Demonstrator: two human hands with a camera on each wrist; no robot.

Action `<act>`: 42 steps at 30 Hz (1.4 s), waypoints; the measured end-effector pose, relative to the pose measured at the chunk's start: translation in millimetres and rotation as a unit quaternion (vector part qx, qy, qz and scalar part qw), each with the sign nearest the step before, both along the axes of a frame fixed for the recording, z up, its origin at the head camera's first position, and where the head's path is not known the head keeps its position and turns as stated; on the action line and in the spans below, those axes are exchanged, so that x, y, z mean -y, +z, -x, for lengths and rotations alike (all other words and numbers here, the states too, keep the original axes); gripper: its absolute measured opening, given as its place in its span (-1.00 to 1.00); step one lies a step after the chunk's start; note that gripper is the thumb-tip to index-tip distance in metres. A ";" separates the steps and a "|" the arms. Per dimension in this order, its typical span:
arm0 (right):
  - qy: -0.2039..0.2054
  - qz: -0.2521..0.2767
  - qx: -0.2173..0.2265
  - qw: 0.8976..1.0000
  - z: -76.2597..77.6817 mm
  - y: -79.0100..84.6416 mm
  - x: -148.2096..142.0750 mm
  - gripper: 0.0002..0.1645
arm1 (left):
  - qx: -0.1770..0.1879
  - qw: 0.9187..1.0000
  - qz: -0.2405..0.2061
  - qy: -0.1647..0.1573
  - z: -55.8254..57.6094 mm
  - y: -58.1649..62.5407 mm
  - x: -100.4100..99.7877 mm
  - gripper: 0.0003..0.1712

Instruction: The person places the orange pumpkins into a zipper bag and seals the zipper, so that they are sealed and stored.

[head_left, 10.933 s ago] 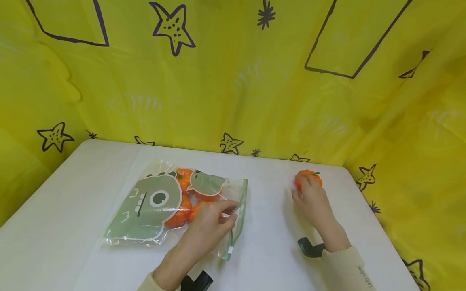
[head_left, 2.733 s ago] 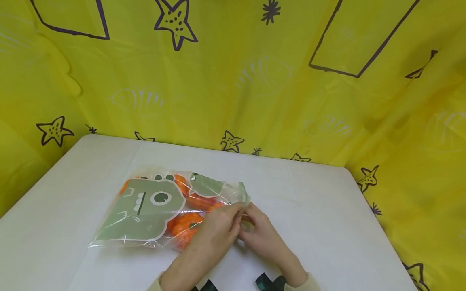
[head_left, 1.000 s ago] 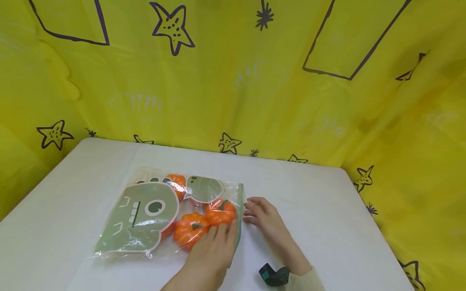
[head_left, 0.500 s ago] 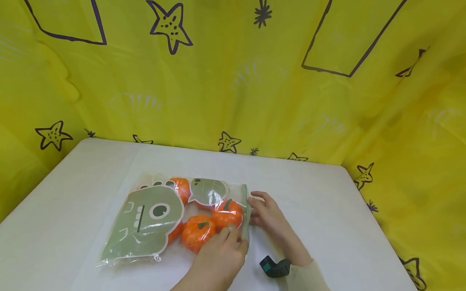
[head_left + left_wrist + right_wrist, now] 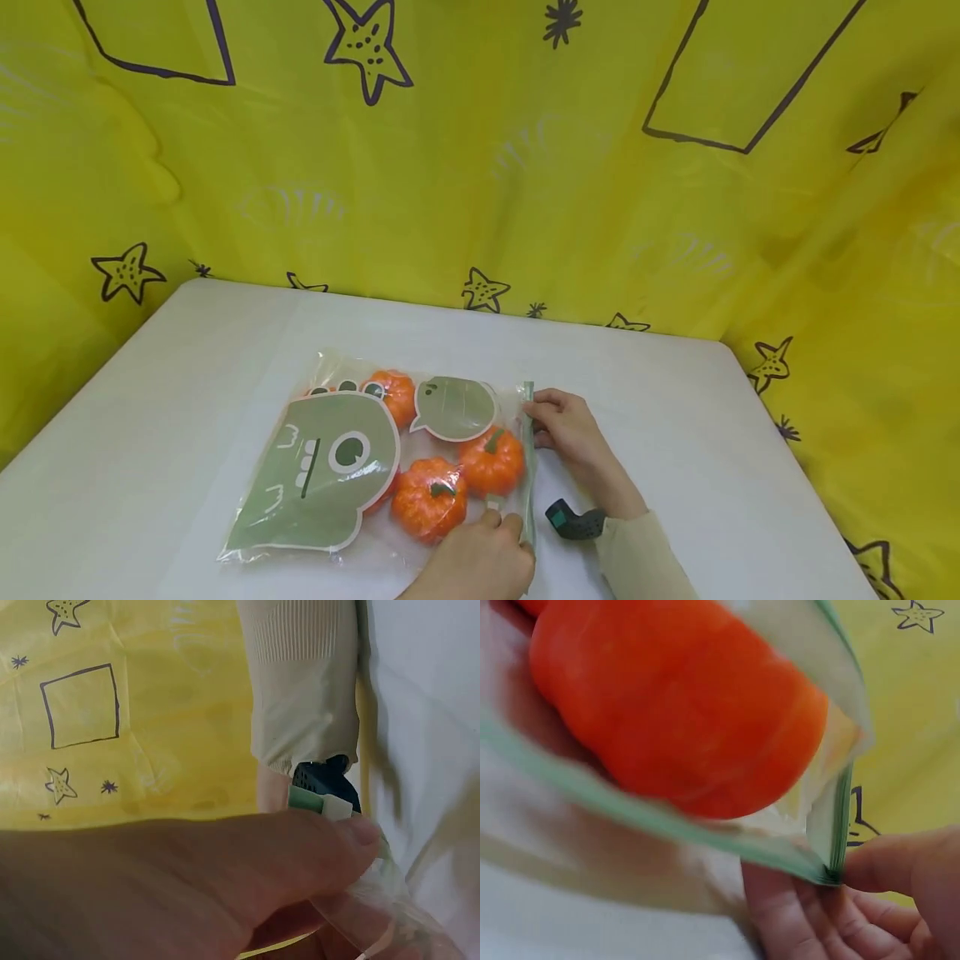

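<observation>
A clear zip bag (image 5: 322, 467) with a green one-eyed monster print lies flat on the table, several orange toy pumpkins (image 5: 430, 500) inside it. Its green zip strip (image 5: 529, 483) runs along the right side. At the near end of that strip, my left hand (image 5: 480, 560) pinches the bag; the left wrist view shows its thumb against the small white slider (image 5: 337, 808). My right hand (image 5: 573, 429) pinches the strip's far corner. Between the two green edges the mouth gapes, with a pumpkin (image 5: 682, 705) just inside. Fingers under the bag are partly hidden.
The white table (image 5: 660, 417) ends at a yellow curtain (image 5: 420, 208) with star drawings at the back and right. A dark wrist device (image 5: 573, 521) sits at the right wrist, by a cream sleeve (image 5: 641, 554).
Earlier, my right hand held a pumpkin at the table's far right; that spot is now bare. Lately my right hand took the bag's far corner, while my left slid to the near end.
</observation>
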State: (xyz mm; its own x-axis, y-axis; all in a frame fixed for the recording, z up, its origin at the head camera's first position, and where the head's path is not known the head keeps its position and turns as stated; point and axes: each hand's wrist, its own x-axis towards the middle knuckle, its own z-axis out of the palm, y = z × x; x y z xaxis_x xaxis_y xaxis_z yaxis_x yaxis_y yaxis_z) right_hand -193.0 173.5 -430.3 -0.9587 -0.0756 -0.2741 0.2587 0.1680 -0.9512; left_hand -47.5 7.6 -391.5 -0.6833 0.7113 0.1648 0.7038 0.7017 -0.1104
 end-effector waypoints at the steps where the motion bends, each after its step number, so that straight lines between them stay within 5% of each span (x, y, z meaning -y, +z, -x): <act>1: -0.005 -0.001 -0.003 1.000 1.0 -0.4 -0.5 -0.70 | 0.002 1.000 0.003 0.000 -0.5 -0.1 -0.9 -0.92; 9: -0.059 0.014 -0.028 0.998 8.0 -1.3 -0.3 -0.72 | -0.018 1.000 -0.021 0.009 -7.0 -4.9 -3.5 -0.89; 14: 0.002 -0.014 -0.004 1.000 2.5 2.6 -4.6 -0.66 | -0.086 0.995 -0.052 -0.003 -1.1 -6.6 0.5 -0.92; 18: 0.059 -0.042 0.004 0.997 -3.3 6.1 -9.4 -0.66 | -0.115 0.991 -0.066 -0.006 4.6 -9.4 2.0 -0.63; 24: 0.051 -0.045 -0.025 0.997 -3.8 6.0 -9.7 -0.70 | -0.091 0.994 0.007 0.059 7.1 -20.4 2.7 -0.10; 29: 0.029 -0.041 -0.032 0.998 -4.3 4.0 -9.3 -0.69 | -0.057 0.992 0.063 0.090 7.7 -24.1 1.1 -0.17; 36: 0.133 -0.040 -0.004 0.990 -7.5 6.7 -19.3 -0.63 | 0.032 0.991 0.068 0.107 16.7 -13.7 3.5 -0.25; 42: 0.070 -0.013 -0.006 0.997 -7.1 4.3 -14.1 -0.67 | 0.007 0.993 0.066 0.101 19.6 -15.2 7.0 -0.28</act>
State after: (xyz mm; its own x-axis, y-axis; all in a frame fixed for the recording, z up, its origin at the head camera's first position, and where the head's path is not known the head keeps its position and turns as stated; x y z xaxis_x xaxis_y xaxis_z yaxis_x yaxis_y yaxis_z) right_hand -185.9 187.5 -426.0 -0.9428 -0.2013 -0.2658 0.2194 0.2258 -0.9492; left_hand -67.1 0.6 -406.7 -0.8159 0.5741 0.0692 0.5522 0.8091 -0.2011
